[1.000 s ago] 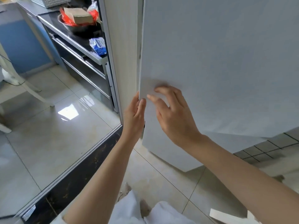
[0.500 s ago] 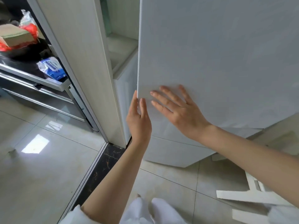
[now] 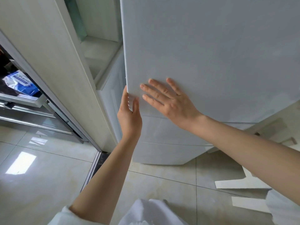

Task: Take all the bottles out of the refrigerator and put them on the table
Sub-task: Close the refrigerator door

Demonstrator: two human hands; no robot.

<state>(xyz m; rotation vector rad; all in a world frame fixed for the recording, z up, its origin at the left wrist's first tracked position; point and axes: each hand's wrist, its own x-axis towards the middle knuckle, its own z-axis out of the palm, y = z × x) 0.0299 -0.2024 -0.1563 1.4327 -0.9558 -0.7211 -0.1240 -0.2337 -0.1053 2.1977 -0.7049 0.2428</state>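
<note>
Fingers of left hand hooked round fridge door edge; right hand flat at 3 o'clock. Risk: slipping grip, door swinging shut.

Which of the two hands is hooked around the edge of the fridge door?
The left hand: its thumb and fingers wrap the open edge of the refrigerator door. The right hand only lies flat on the door's front, fingers spread.

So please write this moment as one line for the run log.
left hand: grips white refrigerator door edge | right hand: flat on door | bottles: unseen
</note>
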